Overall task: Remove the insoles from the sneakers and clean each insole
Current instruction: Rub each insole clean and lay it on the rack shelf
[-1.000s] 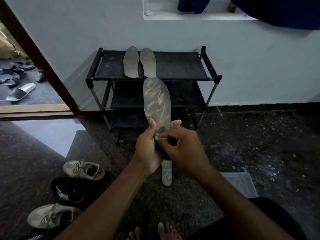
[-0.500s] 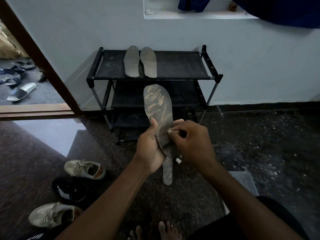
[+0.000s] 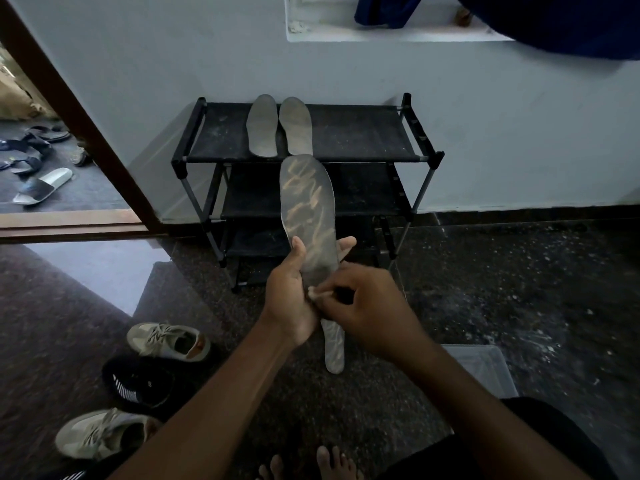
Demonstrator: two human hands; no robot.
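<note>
My left hand (image 3: 289, 299) grips a long grey insole (image 3: 308, 206) with pale streaks, held upright in front of the rack. My right hand (image 3: 367, 306) pinches a small white wad (image 3: 314, 293) against the insole's lower part, by my left palm. Another insole (image 3: 333, 346) lies on the floor beneath my hands. Two grey insoles (image 3: 278, 126) lie side by side on the rack's top shelf. Two beige sneakers (image 3: 169, 339) (image 3: 100, 433) and a black sneaker (image 3: 138, 382) sit on the floor at the left.
A black three-tier shoe rack (image 3: 360, 133) stands against the pale wall. A clear plastic container (image 3: 481, 368) sits on the floor by my right forearm. An open doorway at left shows sandals (image 3: 41, 185) outside. My bare toes (image 3: 325, 464) are at the bottom edge.
My right hand has moved the white wad leftward and down across the insole, from its right side to beside my left palm. The insole stays upright in my left hand.
</note>
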